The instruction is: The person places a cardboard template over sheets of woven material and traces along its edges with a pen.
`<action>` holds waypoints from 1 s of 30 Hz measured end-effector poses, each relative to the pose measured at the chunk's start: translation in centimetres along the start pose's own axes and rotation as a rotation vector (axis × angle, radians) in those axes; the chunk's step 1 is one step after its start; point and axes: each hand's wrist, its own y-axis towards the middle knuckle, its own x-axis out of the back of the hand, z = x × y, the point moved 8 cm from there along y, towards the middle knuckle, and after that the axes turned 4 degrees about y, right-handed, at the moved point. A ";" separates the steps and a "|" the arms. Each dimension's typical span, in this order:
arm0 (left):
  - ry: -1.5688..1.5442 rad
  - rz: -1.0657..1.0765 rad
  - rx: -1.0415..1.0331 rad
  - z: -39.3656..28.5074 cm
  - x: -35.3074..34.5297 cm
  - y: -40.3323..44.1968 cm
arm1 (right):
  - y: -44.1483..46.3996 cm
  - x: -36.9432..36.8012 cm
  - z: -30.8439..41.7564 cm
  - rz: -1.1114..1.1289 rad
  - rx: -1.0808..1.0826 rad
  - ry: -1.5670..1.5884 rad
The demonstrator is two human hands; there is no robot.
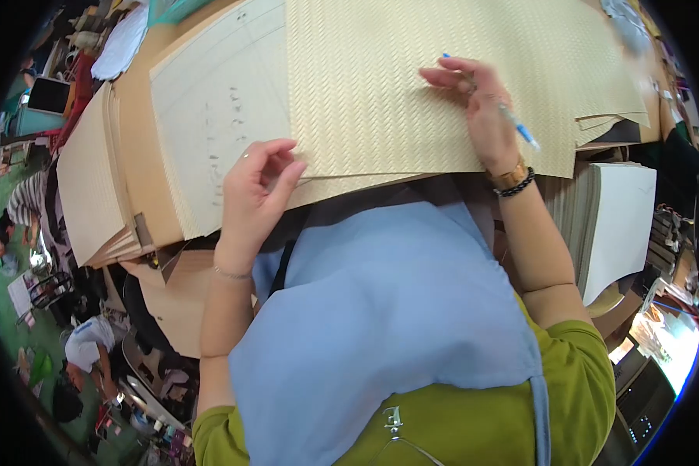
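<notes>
A cream sheet with a woven zigzag texture (380, 101) lies in front of me, its near edge at the table's front. My left hand (258, 185) is at the sheet's left edge near the lower corner, fingers curled and the thumb apart from the index finger. No object shows between them. Over the sheet, my right hand (485, 109) holds a pen with blue ends (520, 129), which sticks out on both sides of the hand. Left of the woven sheet lies a pale sheet with handwritten marks and drawn lines (202, 132), partly covered by it.
More cream sheets (93, 171) are stacked at the left, and a pile of white-topped sheets (620, 213) stands at the right. Another woven sheet (610, 85) lies at the right of the table. At the lower left, a person in a light shirt (91, 342) bends over.
</notes>
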 end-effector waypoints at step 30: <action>0.528 -0.195 -0.377 -1.7 -0.1 0.2 | -3.6 -11.0 2.3 0.398 0.034 -0.331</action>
